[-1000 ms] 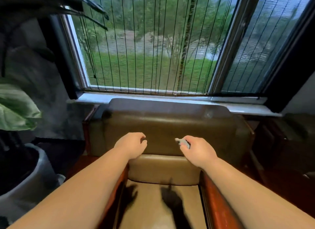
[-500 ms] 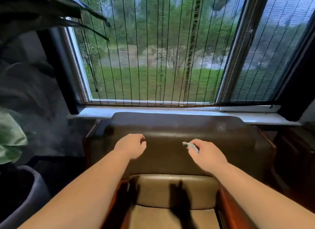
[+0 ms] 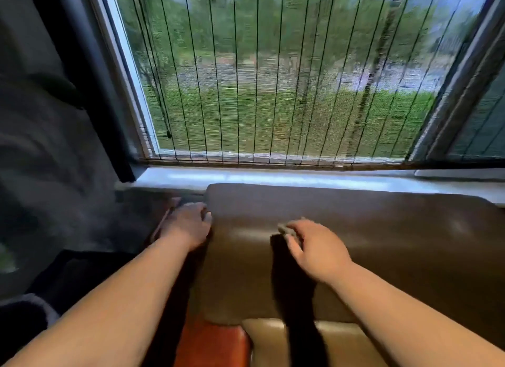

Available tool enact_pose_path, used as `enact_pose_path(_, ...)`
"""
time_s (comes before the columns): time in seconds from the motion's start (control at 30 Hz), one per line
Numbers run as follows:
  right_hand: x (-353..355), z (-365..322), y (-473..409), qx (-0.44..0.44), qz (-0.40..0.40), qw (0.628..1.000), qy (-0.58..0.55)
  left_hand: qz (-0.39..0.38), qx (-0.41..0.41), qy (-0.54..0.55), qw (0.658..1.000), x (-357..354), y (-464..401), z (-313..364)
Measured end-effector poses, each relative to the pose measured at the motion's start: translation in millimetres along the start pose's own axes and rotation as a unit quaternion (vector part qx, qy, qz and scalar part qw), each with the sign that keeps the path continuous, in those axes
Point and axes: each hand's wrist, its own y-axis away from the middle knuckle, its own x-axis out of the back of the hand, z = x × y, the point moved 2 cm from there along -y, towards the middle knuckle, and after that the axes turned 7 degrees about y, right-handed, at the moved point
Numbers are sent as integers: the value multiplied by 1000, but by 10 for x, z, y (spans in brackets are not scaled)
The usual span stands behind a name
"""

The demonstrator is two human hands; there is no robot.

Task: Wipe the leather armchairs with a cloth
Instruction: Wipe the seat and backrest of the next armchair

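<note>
Armchair: I see one leather armchair (image 3: 369, 246) in the lower right of the frame, with its dark brown backrest just below the window sill (image 3: 273, 178).
Cloth: a small grey cloth (image 3: 285, 229) shows at the fingertips of the right hand (image 3: 314, 248), at the centre of the frame, and it lies against the upper front of the backrest.
Right grip: the fingers are curled and clamped on the cloth, as far as the blur lets me judge.
Left grip: the left hand (image 3: 188, 224) sits at the left edge of the backrest, left of centre. Its fingers seem curled around that edge, but motion blur makes this uncertain.
Done: I judge that the wiping is at an early or middle stage. The leather shows no clear wet or clean trace, so I cannot tell which parts are already wiped.
Left to do: the wide right part of the backrest, the lighter seat cushion (image 3: 273, 342) at the bottom centre, and the reddish wooden armrest (image 3: 213, 345) at the bottom left of centre probably still need the cloth.
Other armchairs: the task speaks of several, but I see only this one.
</note>
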Motion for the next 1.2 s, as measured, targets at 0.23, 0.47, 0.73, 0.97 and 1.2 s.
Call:
enact_pose_path(0.23, -1191, -498, -487, 156, -24, 974, 161, 35, 9, 231, 972, -676, -730, -743)
enact_pose_path(0.47, -1337, -962, -1780, 176, -77, 974, 121, 62, -44, 259, 963, -1013, -1050, -1019)
enact_pose_path(0.73, -1415, -1158, -1988, 225, -79, 966, 100, 60, -65, 255, 963, -1056, -1157, -1103)
enact_pose_path(0.97, -1393, -1036, -2083, 258, -112, 954, 106, 66, -64, 260, 961, -1068, -1132, -1145)
enact_pose_path(1.2, -1489, -1212, -2053, 238, -51, 966, 86, 70, -59, 266, 960, -1052, -1140, -1121)
